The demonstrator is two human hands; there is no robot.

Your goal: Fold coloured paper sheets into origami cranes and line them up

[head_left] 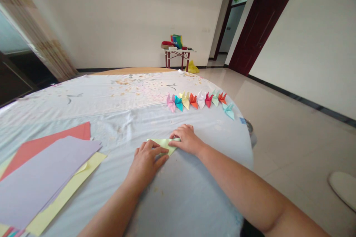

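A pale green folded paper (pixel 163 143) lies on the light blue tablecloth (pixel 194 192) in front of me. My left hand (pixel 146 161) rests flat on its near left part, fingers stretched over the fold. My right hand (pixel 185 139) presses down on its right end with curled fingertips. Neither hand lifts the paper; both pin it against the table.
A row of several folded paper cranes (pixel 197 100) in many colours stands beyond my hands near the table's right edge. A stack of coloured sheets (pixel 44 174) lies at the left. A small table (pixel 178 52) with items stands by the far wall.
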